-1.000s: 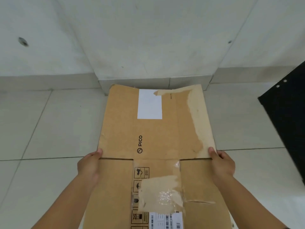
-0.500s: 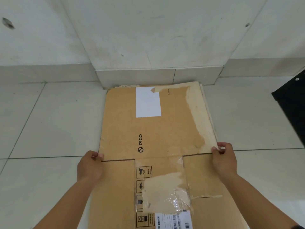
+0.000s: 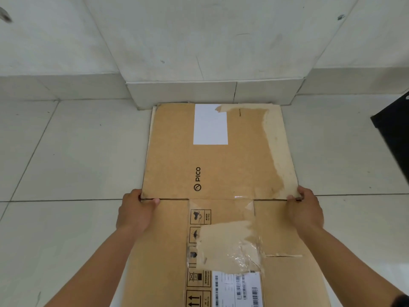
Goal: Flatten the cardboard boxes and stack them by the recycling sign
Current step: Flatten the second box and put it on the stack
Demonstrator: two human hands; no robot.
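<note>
Nearest to us, our two forearms reach forward over the flattened cardboard box [image 3: 212, 165], which lies flat on the tiled floor [image 3: 73, 151]. Our left hand [image 3: 135, 212] grips its left edge at the fold line, fingers curled around the edge, and our right hand [image 3: 306, 209] grips the right edge the same way. The far end of the box touches the low step [image 3: 183, 90] of the wall [image 3: 199, 34].
</note>
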